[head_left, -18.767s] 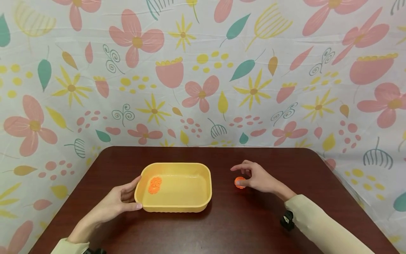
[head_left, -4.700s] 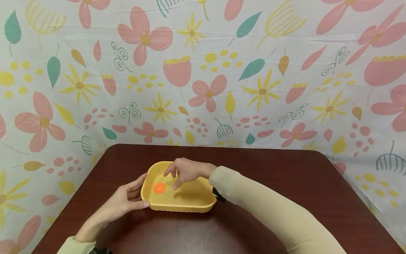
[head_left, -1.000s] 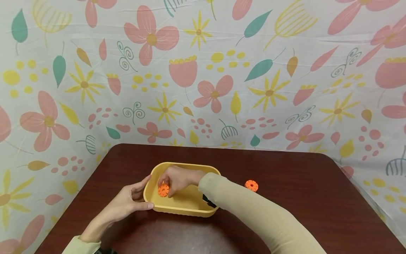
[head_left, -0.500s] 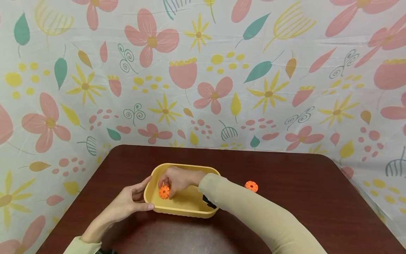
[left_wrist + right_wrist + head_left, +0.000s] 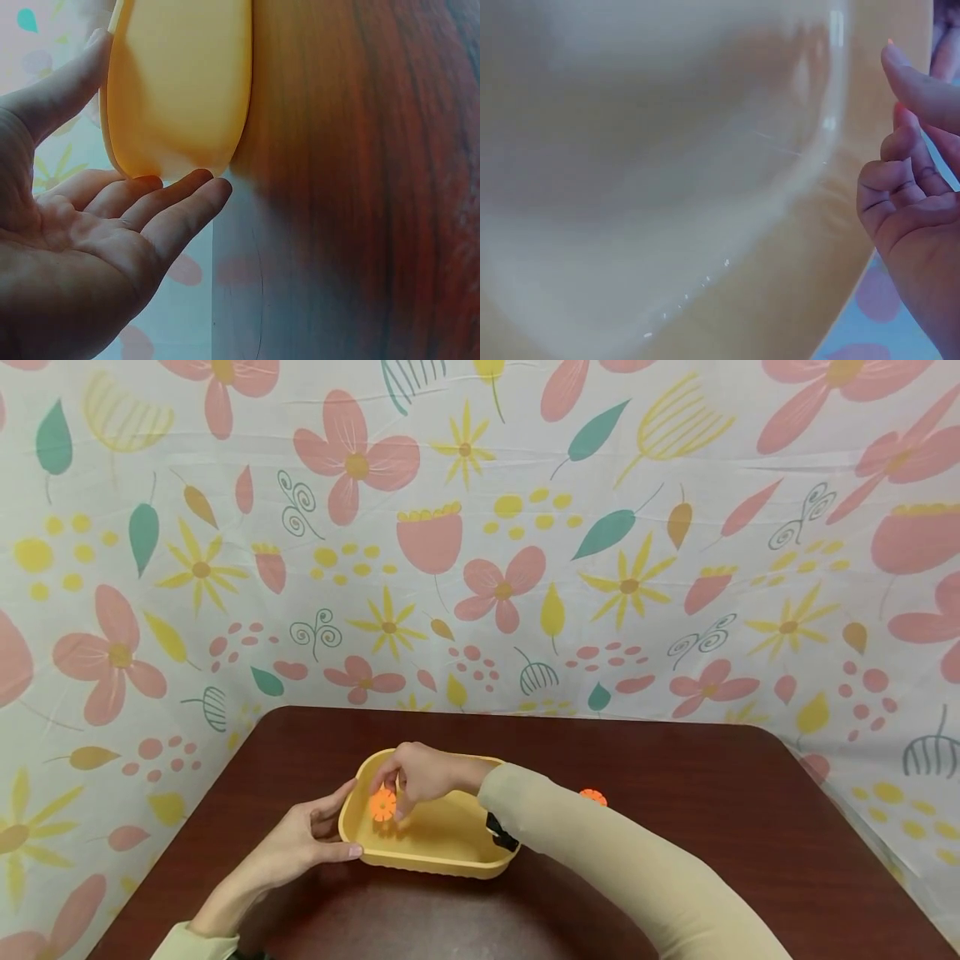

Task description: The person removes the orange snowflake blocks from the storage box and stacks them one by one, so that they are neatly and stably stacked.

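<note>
My right hand [image 5: 423, 772] pinches an orange notched disc [image 5: 383, 805] between thumb and fingers, inside the left end of a yellow rectangular box [image 5: 442, 865]. The disc is tilted to face me, above the box floor. In the right wrist view only a sliver of orange shows by the thumb of my right hand [image 5: 911, 187]. My left hand [image 5: 296, 839] holds the box's left end, thumb at the near corner and fingers along the outer wall. The left wrist view shows those fingertips touching the box's end [image 5: 180, 90].
Another orange notched disc [image 5: 593, 797] lies on the dark brown table [image 5: 675, 777] right of the box, partly hidden behind my right sleeve [image 5: 615, 852]. A flower-patterned cloth [image 5: 480, 527] hangs behind the table.
My right hand has lifted the disc slightly from the box floor in the last half second. In the oldest frame, two discs lay in the box. My left hand keeps its hold.
</note>
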`<act>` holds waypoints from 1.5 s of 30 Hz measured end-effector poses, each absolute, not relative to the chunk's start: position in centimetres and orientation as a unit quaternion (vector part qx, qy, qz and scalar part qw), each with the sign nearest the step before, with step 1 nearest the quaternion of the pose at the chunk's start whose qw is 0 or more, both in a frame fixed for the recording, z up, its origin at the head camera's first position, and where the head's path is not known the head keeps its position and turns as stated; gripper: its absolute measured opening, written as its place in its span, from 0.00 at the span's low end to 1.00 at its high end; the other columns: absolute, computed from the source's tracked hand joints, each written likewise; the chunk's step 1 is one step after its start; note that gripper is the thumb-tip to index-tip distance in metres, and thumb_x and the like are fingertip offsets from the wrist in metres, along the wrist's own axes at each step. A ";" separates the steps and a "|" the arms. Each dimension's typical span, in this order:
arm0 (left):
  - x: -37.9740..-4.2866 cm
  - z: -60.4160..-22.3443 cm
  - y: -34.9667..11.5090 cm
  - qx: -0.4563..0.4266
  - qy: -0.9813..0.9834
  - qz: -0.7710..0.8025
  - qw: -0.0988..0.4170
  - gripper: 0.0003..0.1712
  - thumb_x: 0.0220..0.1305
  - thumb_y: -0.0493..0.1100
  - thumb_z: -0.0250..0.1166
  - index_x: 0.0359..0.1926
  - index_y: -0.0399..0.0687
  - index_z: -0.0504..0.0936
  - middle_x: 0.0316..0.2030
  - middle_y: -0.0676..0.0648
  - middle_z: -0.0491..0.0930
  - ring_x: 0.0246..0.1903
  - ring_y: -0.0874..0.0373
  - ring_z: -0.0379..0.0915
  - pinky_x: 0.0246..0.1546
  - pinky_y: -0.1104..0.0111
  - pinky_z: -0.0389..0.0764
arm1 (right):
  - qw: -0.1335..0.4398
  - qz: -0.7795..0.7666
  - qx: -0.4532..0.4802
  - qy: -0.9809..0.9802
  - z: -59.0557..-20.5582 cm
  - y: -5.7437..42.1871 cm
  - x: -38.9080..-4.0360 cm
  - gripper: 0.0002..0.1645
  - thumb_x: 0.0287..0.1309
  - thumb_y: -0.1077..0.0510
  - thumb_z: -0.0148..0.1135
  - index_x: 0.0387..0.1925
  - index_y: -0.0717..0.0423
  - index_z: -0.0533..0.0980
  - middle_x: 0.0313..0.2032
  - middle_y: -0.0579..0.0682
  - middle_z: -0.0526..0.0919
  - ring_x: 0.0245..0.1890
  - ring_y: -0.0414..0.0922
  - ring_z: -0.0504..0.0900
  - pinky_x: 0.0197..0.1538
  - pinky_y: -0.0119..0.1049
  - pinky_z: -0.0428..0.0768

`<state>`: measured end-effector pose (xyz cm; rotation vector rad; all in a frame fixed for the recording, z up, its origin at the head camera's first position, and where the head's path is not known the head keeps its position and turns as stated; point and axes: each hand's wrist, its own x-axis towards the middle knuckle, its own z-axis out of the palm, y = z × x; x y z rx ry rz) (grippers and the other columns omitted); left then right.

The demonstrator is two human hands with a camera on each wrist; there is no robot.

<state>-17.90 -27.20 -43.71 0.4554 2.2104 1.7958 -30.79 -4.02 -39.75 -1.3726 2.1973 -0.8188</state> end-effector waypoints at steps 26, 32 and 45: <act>-17.8 -43.8 -27.2 0.156 0.756 0.623 0.128 0.58 0.63 0.35 0.77 0.82 0.32 0.49 0.79 0.29 0.49 0.71 0.32 0.62 0.54 0.64 0.82 | 0.132 -0.414 -0.417 0.798 -38.2 3.6 -29.0 0.29 0.46 0.63 0.86 0.53 0.52 0.89 0.34 0.56 0.77 0.33 0.42 0.67 0.39 0.33 0.66; -17.8 -43.7 -27.3 0.160 0.757 0.621 0.125 0.58 0.63 0.36 0.77 0.82 0.32 0.49 0.79 0.29 0.49 0.70 0.32 0.63 0.54 0.64 0.83 | 0.112 -0.444 -0.386 0.801 -38.2 5.8 -28.5 0.30 0.44 0.63 0.87 0.53 0.53 0.89 0.32 0.55 0.75 0.33 0.45 0.65 0.39 0.35 0.64; -17.7 -43.6 -27.1 0.152 0.757 0.623 0.128 0.59 0.62 0.35 0.78 0.82 0.32 0.49 0.78 0.28 0.51 0.70 0.33 0.65 0.53 0.64 0.83 | 0.082 -0.454 -0.337 0.821 -38.3 11.4 -27.4 0.27 0.48 0.59 0.86 0.53 0.50 0.89 0.30 0.62 0.64 0.32 0.48 0.61 0.38 0.38 0.62</act>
